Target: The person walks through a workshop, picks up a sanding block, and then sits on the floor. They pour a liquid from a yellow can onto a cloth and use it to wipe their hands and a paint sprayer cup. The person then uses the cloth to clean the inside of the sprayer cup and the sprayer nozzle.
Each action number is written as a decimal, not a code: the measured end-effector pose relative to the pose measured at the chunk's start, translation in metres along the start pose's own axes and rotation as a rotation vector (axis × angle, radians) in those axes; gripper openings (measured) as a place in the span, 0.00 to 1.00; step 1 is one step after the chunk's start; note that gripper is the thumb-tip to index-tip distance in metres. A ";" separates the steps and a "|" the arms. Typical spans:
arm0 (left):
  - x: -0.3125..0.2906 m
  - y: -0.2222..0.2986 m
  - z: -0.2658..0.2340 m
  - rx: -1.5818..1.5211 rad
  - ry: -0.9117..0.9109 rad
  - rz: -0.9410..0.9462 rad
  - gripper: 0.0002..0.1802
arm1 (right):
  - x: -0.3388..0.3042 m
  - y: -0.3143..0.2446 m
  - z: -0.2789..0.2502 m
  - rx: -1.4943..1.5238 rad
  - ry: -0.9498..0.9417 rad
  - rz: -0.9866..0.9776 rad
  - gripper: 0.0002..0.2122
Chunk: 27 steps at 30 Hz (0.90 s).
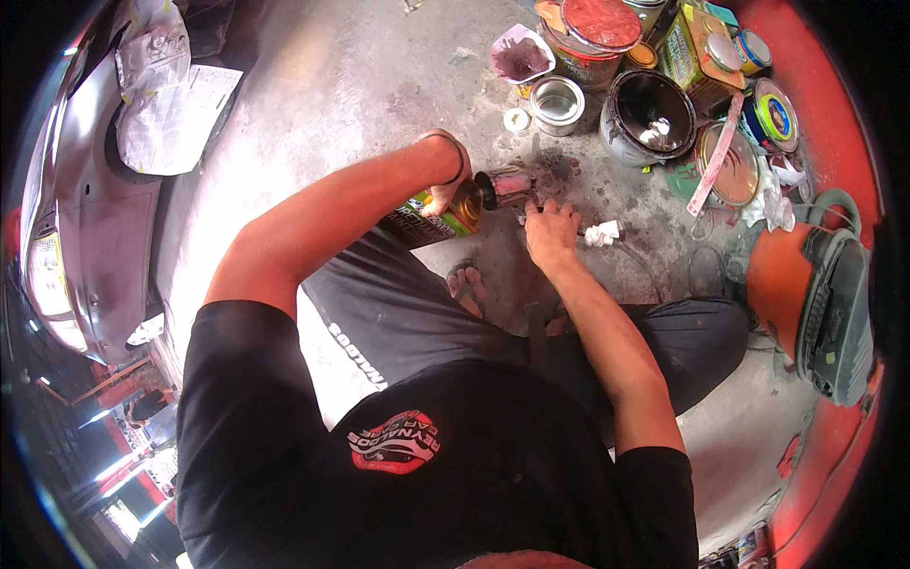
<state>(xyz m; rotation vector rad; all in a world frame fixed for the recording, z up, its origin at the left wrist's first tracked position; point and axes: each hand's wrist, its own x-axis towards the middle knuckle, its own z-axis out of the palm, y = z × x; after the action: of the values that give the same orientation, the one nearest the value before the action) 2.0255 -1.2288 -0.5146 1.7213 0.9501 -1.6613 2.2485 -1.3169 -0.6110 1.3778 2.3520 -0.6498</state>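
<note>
My left hand point(442, 180) grips a dark bottle point(444, 218) with a green and yellow label, tilted on its side with its neck pointing right. The bottle's mouth meets a small clear cup point(509, 186) holding a pinkish liquid, low over the concrete floor. My right hand point(550, 232) is closed around a small object just below that cup; what it holds is mostly hidden by the fingers. A crumpled white rag point(602, 232) lies on the floor right beside my right hand. I squat, with a bare foot in a sandal point(466, 284) under my arms.
Several paint cans crowd the upper right: an open black-lined can point(649, 119), a small empty tin point(556, 102), a red-lidded can point(599, 28), a lid with a stir stick point(725, 161). A masked car body panel point(95, 190) stands left. A grey respirator point(834, 313) rests on a red surface right.
</note>
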 end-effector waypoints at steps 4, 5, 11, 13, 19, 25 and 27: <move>0.006 -0.003 -0.011 0.021 -0.089 -0.032 0.60 | -0.001 -0.006 -0.011 0.007 0.021 0.000 0.19; 0.014 -0.006 -0.010 0.051 -0.097 -0.048 0.60 | 0.002 -0.007 -0.005 0.023 0.032 0.004 0.19; -0.032 0.003 -0.011 0.085 0.115 -0.049 0.66 | 0.013 -0.007 0.014 0.052 0.015 0.004 0.17; -0.036 0.011 -0.018 0.114 0.077 -0.095 0.65 | 0.015 -0.005 0.018 0.051 0.072 0.025 0.15; -0.033 0.029 -0.017 0.226 0.035 -0.118 0.66 | 0.014 0.003 0.031 0.027 0.063 -0.082 0.10; -0.027 0.035 -0.008 0.213 -0.025 -0.096 0.65 | 0.020 -0.002 0.051 0.144 0.012 -0.109 0.08; -0.024 0.037 -0.002 0.225 0.008 -0.090 0.59 | 0.016 -0.001 0.048 0.161 -0.029 -0.129 0.08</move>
<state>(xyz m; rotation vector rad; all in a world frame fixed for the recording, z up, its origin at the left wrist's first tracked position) 2.0567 -1.2512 -0.4932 1.8548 0.8838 -1.8820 2.2431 -1.3315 -0.6588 1.2782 2.4258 -0.9075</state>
